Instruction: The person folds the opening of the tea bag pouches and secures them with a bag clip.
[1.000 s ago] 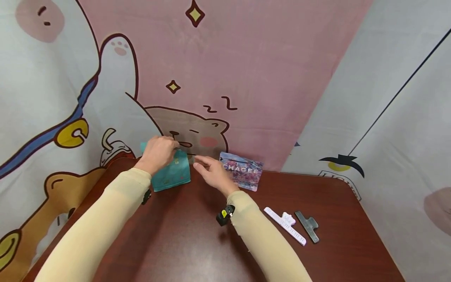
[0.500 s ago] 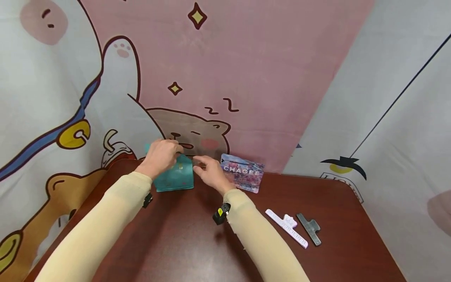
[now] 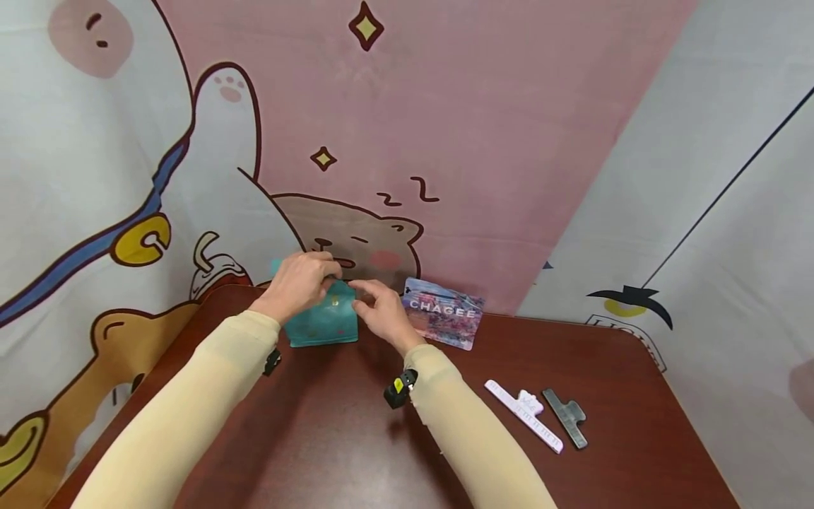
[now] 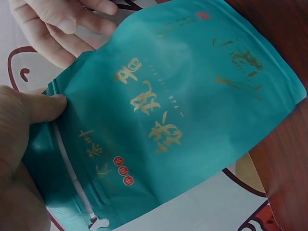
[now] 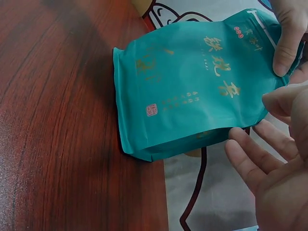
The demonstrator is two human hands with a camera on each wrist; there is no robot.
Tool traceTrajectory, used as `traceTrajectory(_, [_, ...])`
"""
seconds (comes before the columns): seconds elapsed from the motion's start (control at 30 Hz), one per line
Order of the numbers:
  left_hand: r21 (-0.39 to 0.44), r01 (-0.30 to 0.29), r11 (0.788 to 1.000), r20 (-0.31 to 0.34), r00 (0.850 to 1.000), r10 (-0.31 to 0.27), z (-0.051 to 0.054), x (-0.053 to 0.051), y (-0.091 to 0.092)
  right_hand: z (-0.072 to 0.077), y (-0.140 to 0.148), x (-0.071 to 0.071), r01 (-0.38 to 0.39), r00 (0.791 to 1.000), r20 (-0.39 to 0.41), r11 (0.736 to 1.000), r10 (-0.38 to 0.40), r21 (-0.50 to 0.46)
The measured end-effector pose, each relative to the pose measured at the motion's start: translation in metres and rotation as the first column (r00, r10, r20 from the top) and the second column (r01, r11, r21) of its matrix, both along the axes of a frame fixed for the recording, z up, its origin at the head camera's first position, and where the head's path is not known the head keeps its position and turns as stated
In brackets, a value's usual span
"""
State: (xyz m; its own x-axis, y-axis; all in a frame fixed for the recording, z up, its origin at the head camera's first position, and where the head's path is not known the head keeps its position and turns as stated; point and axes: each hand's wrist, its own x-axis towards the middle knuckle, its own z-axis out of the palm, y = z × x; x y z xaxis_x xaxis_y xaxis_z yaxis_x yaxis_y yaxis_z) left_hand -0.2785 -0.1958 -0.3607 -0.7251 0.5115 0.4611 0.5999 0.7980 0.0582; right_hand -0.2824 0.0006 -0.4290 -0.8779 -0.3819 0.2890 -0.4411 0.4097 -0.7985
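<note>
A teal tea pouch (image 3: pixel 331 318) with gold lettering stands near the table's back edge. At its top, my left hand (image 3: pixel 302 283) pinches the pouch close to the zip strip, with the thumb (image 4: pixel 45 107) on the front face. A small white slider (image 4: pixel 99 224) sits at one end of that strip in the left wrist view. Beside the pouch's right edge is my right hand (image 3: pixel 384 314). In the right wrist view its fingers (image 5: pixel 248 161) are loosely bent and touch or nearly touch the pouch's side. The left fingers behind the pouch are mostly hidden.
A purple-pink pouch marked CHAGEE (image 3: pixel 445 314) leans by the back curtain, right of my right hand. Farther right on the brown table (image 3: pixel 337 438) lie a white bar clip (image 3: pixel 524 413) and a dark grey bar clip (image 3: pixel 566 417). A patterned curtain (image 3: pixel 483 141) hangs behind.
The teal pouch has turned from a slight tilt to nearly level at its base. My right hand has come closer to its side. The left hand keeps its hold; the view has shifted slightly.
</note>
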Motion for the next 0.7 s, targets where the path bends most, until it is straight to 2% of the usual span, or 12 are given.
traceTrajectory(0.23, [0.011,0.053,0.999,0.008,0.999,-0.053,-0.002,-0.002,-0.002,0.001,0.002,-0.002,-0.008,0.998,0.057,1.0,0.007,0.004])
traceTrajectory(0.43, [0.025,0.106,0.994,0.018,0.994,-0.107,0.0,-0.002,-0.004,0.006,-0.003,-0.009,0.041,0.994,0.101,0.999,-0.042,0.017])
traceTrajectory(0.57, [0.025,0.119,0.993,0.034,0.992,-0.12,0.002,-0.002,-0.003,0.009,-0.008,-0.014,0.081,0.987,0.141,0.997,-0.081,0.006])
traceTrajectory(0.7, [0.028,0.119,0.992,0.057,0.991,-0.121,0.003,-0.001,-0.003,0.007,-0.013,-0.016,0.084,0.979,0.19,0.996,-0.079,-0.019])
